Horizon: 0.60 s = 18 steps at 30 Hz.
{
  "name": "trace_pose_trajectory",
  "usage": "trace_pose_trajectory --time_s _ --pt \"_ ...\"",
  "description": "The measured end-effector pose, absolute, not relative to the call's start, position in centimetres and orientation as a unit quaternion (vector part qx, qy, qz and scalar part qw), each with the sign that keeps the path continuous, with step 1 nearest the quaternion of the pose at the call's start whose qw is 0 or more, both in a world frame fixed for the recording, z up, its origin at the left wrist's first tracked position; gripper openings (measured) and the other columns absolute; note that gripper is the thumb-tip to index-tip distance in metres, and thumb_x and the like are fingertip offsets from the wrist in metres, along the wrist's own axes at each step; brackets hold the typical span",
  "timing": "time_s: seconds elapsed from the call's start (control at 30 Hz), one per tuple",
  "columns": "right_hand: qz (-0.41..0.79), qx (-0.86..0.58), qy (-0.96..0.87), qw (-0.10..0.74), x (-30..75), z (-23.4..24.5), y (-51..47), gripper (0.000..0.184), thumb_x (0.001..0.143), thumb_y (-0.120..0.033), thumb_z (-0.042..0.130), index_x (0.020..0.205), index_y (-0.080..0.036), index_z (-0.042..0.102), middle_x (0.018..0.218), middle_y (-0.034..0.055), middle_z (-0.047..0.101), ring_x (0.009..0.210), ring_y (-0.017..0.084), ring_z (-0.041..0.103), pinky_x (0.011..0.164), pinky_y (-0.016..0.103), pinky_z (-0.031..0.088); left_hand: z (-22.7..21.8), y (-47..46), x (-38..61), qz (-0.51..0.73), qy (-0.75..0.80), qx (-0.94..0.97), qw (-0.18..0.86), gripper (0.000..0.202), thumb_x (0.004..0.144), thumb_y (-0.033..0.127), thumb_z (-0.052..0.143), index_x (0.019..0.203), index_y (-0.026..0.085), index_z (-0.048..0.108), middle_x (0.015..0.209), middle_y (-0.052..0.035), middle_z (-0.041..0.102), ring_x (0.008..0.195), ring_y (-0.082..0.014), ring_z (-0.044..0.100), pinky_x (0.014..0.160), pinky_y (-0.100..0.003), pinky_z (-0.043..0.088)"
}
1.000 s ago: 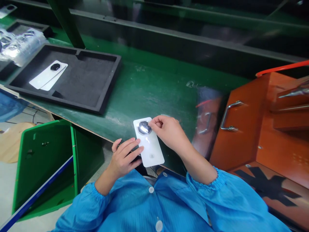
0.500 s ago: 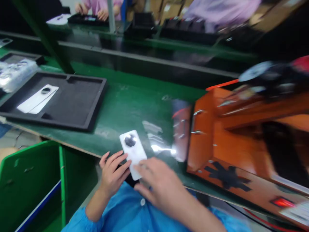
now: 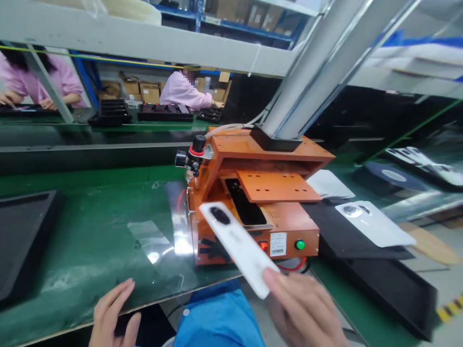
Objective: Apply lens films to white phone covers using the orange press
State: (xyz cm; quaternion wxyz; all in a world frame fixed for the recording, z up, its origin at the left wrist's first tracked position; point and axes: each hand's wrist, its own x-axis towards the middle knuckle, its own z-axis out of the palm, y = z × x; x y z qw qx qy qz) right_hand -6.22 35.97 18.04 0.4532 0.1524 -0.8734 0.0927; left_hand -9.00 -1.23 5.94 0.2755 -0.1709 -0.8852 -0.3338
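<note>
1. While its thumb and fingers clamped the lower end, the right hand held the white back cover tilted in the air, just before the orange machine.
2. The left hand was open and empty at the near edge of the green table.
3. Another white cover lay on a black mat to the right.

factory assy line: green conveyor, orange press, workers.

The phone cover is before the press machine, which stands on the table; a tray lies left.
</note>
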Motion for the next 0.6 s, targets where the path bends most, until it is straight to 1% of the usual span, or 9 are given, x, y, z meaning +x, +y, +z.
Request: trace_pose_trajectory --time_s 0.07,0.13,0.17,0.23,0.3,0.37,0.47,0.53,0.6 --pt "0.041 0.133 -0.847 0.513 -8.3 17.8 38.7 0.078 0.090 -0.001 0.071 0.159 -0.032 0.052 0.095 0.0047 0.080 0.073 0.025 0.074 0.066 0.038 0.061 5.4 -0.6 -9.9 -0.348 -0.899 -0.136 0.230 0.036 0.099 0.037 0.062 0.134 0.032 0.067 0.130 -0.0060 0.071 0.113 -0.0291 0.070 0.081 -0.040 0.059" --pt "0.015 0.130 -0.839 0.528 -11.0 17.2 40.8 0.069 0.091 -0.003 0.072 0.153 -0.031 0.058 0.101 0.0058 0.080 0.076 0.023 0.073 0.069 0.037 0.060 5.6 0.3 -10.5 -0.338 -0.913 -0.121 0.193 0.029 0.100 0.043 0.061 0.124 0.031 0.073 0.129 -0.0050 0.072 0.112 -0.0285 0.070 0.078 -0.038 0.059" --pt "0.007 0.131 -0.845 0.518 -12.2 16.9 41.5 0.059 0.093 -0.004 0.071 0.146 -0.030 0.064 0.101 0.0060 0.080 0.077 0.022 0.073 0.070 0.036 0.058 5.9 0.8 -10.7 -0.327 -0.920 -0.119 0.181 0.028 0.101 0.045 0.061 0.120 0.031 0.075 0.128 -0.0046 0.073 0.112 -0.0287 0.070 0.079 -0.038 0.058" --pt "0.001 0.130 -0.875 0.466 -14.1 16.3 42.5 0.037 0.097 -0.008 0.067 0.129 -0.026 0.074 0.099 0.0068 0.080 0.078 0.021 0.071 0.071 0.037 0.055 6.6 1.5 -11.0 -0.309 -0.929 -0.114 0.167 0.028 0.101 0.049 0.060 0.115 0.031 0.077 0.127 -0.0043 0.074 0.113 -0.0291 0.069 0.084 -0.040 0.056" --pt "0.008 0.130 -0.905 0.405 -15.0 16.0 42.9 0.026 0.101 -0.011 0.063 0.118 -0.023 0.078 0.101 0.0081 0.080 0.083 0.022 0.070 0.074 0.039 0.052 7.1 1.7 -11.1 -0.304 -0.933 -0.112 0.157 0.029 0.102 0.049 0.059 0.112 0.031 0.078 0.126 -0.0043 0.075 0.112 -0.0289 0.069 0.087 -0.041 0.054" --pt "0.018 0.140 -0.918 0.370 -15.4 16.1 43.0 0.026 0.102 -0.011 0.060 0.118 -0.021 0.078 0.106 0.0094 0.079 0.089 0.024 0.068 0.078 0.040 0.051 7.3 1.5 -11.2 -0.300 -0.935 -0.115 0.150 0.029 0.102 0.049 0.059 0.109 0.030 0.079 0.125 -0.0049 0.075 0.112 -0.0285 0.070 0.090 -0.042 0.053" --pt "0.019 0.163 -0.921 0.355 -15.7 16.5 43.3 0.028 0.102 -0.008 0.056 0.119 -0.016 0.077 0.106 0.0113 0.077 0.094 0.025 0.065 0.085 0.040 0.052 7.1 1.0 -11.2 -0.301 -0.934 -0.126 0.146 0.030 0.103 0.049 0.058 0.104 0.029 0.080 0.121 -0.0064 0.075 0.110 -0.0281 0.071 0.096 -0.045 0.052" --pt "0.011 0.176 -0.927 0.332 -16.0 17.0 43.4 0.028 0.102 -0.006 0.054 0.117 -0.012 0.076 0.106 0.0131 0.076 0.093 0.027 0.064 0.086 0.041 0.052 7.1 0.7 -11.2 -0.301 -0.935 -0.122 0.139 0.033 0.103 0.051 0.057 0.102 0.028 0.081 0.120 -0.0070 0.076 0.109 -0.0281 0.071 0.096 -0.045 0.052" --pt "0.010 0.181 -0.941 0.285 -16.1 17.6 43.4 0.029 0.100 -0.005 0.053 0.118 -0.009 0.076 0.106 0.0146 0.075 0.093 0.028 0.064 0.085 0.043 0.053 7.3 0.5 -11.2 -0.301 -0.939 -0.112 0.127 0.035 0.102 0.054 0.058 0.102 0.029 0.081 0.121 -0.0071 0.075 0.110 -0.0285 0.071 0.095 -0.045 0.052"
